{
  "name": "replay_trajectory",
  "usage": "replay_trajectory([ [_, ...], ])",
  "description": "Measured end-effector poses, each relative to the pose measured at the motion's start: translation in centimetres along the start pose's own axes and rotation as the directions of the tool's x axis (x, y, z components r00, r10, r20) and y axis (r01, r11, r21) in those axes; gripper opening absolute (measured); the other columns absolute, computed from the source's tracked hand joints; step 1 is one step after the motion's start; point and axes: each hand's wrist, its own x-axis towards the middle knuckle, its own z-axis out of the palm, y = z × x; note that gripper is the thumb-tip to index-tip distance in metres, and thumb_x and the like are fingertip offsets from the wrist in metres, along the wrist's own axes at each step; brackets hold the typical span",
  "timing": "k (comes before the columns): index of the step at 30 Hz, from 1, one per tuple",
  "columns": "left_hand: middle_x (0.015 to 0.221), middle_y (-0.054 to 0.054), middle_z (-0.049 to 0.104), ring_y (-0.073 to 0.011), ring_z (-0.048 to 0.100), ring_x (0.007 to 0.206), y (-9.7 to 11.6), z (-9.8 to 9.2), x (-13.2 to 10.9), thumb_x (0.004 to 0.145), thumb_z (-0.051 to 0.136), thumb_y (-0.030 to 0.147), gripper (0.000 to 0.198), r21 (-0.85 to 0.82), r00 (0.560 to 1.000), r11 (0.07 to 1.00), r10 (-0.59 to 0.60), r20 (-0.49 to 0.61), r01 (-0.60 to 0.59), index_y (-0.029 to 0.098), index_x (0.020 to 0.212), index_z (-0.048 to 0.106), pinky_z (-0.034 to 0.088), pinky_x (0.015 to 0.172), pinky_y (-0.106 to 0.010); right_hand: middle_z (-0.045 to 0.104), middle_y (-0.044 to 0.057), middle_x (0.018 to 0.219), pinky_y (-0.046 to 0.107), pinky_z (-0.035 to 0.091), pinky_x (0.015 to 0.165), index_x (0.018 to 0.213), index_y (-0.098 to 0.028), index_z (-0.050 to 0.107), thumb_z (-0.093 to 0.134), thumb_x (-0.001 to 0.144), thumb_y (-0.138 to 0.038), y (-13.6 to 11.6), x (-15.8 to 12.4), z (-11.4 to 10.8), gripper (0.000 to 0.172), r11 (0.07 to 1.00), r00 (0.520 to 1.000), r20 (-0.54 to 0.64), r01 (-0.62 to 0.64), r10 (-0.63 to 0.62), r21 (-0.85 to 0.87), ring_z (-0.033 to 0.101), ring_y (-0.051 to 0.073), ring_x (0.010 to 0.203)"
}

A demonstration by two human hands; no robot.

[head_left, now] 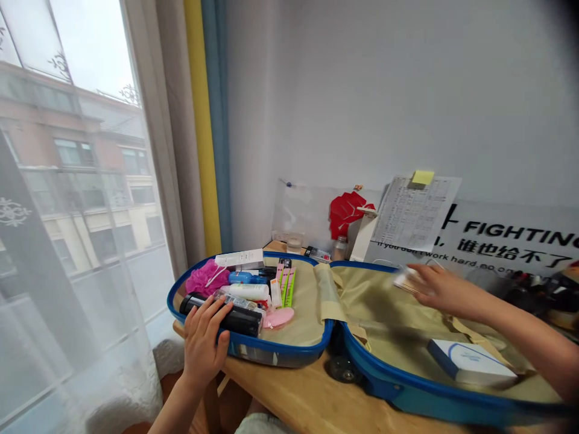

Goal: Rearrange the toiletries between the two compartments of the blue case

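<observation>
Room by a window: sheer curtain (76, 181) on our left, yellow and blue drapes (203, 120) beside it, a printed "FIGHTING" poster (511, 235) along the wall, a ruled paper sheet (414, 214) with a yellow sticky note (422, 178) above it. On the wooden table (316, 404) lies a blue hard-shell suitcase (271, 346), opened flat into its 2 halves, with beige lining.

Left half holds a packed group: pink bath pouf (207, 277), white carton (239, 259), blue tube (246, 277), green-and-pink packets (284, 286) and a pink oval item (279, 317).

Left hand (203, 340): narrow, fingers curled over a black bottle (237, 319), which lies on its side in the left half, near the suitcase's front rim.

Right hand (446, 292): narrow, pinching a pale flat packet (407, 280) above the right half. The packet is blurred; we cannot read it.

In the right half, a white-and-blue box (470, 361) lies on the lining, well apart from the right hand.

Step in hand, as observed: both hands are at work among the items in the open suitcase, 1 in each half.
</observation>
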Motion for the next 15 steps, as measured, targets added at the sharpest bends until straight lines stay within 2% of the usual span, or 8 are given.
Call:
replay_trajectory([
  [2,0.126,-0.011,0.059,-0.0248,0.042,0.129,0.0,0.0,0.0,0.091,0.036,0.03,0.041,-0.001,1.0,1.0,0.002,0.001,-0.002,0.02,0.127,0.052,0.022,0.11,-0.042,0.055,0.009,0.12,0.044,0.044,0.094,0.121,-0.021,0.052,0.057,0.085,-0.045,-4.0,2.5,-0.1,0.044,0.99,0.987,0.077,0.139,-0.14,0.023,0.054,0.02,0.105],
  [4,0.126,-0.01,0.059,-0.0247,0.042,0.13,0.0,0.0,0.0,0.092,0.036,0.03,0.041,-0.004,1.0,1.0,-0.002,0.007,0.002,0.02,0.127,0.053,0.022,0.11,-0.043,0.052,0.01,0.125,0.046,0.043,0.095,0.125,-0.019,0.048,0.059,0.083,-0.045,-8.7,4.5,0.7,0.051,0.952,0.943,0.141,0.293,-0.302,0.085,0.052,0.022,0.111],
  [7,0.127,-0.01,0.059,-0.0247,0.042,0.129,0.0,0.0,0.0,0.092,0.035,0.031,0.041,-0.001,1.0,1.0,0.0,0.014,0.0,0.019,0.127,0.053,0.022,0.11,-0.043,0.051,0.009,0.128,0.045,0.042,0.097,0.117,-0.018,0.053,0.061,0.081,-0.044,-15.4,6.1,3.4,0.045,0.858,0.828,0.228,0.482,-0.512,0.179,0.049,0.022,0.115],
  [9,0.127,-0.011,0.058,-0.025,0.042,0.129,0.0,0.0,-0.1,0.092,0.036,0.032,0.041,0.004,1.0,1.0,0.002,0.016,-0.002,0.019,0.127,0.053,0.022,0.11,-0.043,0.053,0.008,0.125,0.045,0.043,0.096,0.111,-0.017,0.056,0.061,0.082,-0.043,-18.5,6.5,5.5,0.04,0.802,0.752,0.281,0.554,-0.597,0.222,0.05,0.022,0.114],
  [12,0.128,-0.01,0.058,-0.025,0.043,0.129,0.1,0.0,-0.1,0.092,0.035,0.032,0.042,0.011,1.0,1.0,-0.012,0.02,0.012,0.019,0.127,0.053,0.022,0.11,-0.042,0.055,0.007,0.121,0.044,0.044,0.094,0.108,-0.017,0.058,0.059,0.084,-0.044,-20.8,6.7,8.1,0.036,0.757,0.677,0.342,0.605,-0.652,0.248,0.052,0.021,0.11],
  [15,0.127,-0.01,0.059,-0.0248,0.044,0.128,0.2,0.0,-0.1,0.092,0.036,0.032,0.041,0.009,1.0,1.0,-0.019,0.017,0.019,0.019,0.126,0.054,0.023,0.11,-0.042,0.055,0.007,0.118,0.044,0.044,0.093,0.106,-0.016,0.058,0.059,0.084,-0.043,-21.1,6.9,9.6,0.035,0.751,0.645,0.394,0.612,-0.655,0.247,0.052,0.02,0.109],
])
